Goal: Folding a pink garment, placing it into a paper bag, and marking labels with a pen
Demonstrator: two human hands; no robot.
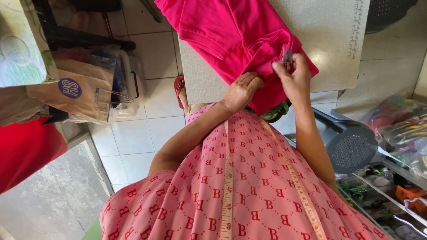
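Observation:
A bright pink garment point(231, 31) lies on a grey board point(320, 31), with one edge hanging toward me. My left hand point(242, 91) pinches a fold of that edge. My right hand point(293, 78) grips small metal thread snips point(287, 55), blades pointing up at the fabric beside the left hand. A yellow measuring tape point(227, 186) hangs around my neck over my pink patterned dress.
A ruler point(355, 26) lies along the board's right side. A grey plastic stool point(351, 142) stands at my right, next to shelves of packaged goods point(400, 133). A brown paper bag point(75, 93) and a clear plastic bin point(129, 80) sit at left on the tiled floor.

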